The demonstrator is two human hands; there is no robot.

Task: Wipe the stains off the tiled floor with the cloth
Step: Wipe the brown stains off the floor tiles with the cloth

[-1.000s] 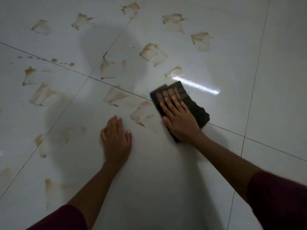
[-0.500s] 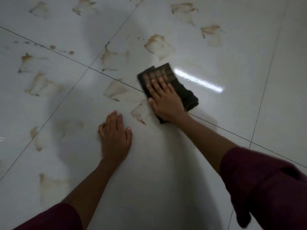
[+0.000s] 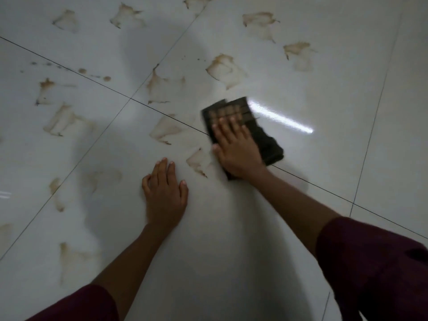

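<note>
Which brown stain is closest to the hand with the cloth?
The small stain touching the cloth's left edge, between both hands; the others lie farther off.

The glossy white tiled floor (image 3: 231, 251) filled the whole view, crossed by thin dark grout lines (image 3: 129, 99). A bright streak of reflected light (image 3: 281, 120) lay toward two o'clock, and soft grey shadows (image 3: 111, 186) spread toward nine o'clock.

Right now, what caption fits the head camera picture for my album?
Right hand presses a dark cloth beside a brown stain while the left hand rests flat on the tiled floor.
</note>
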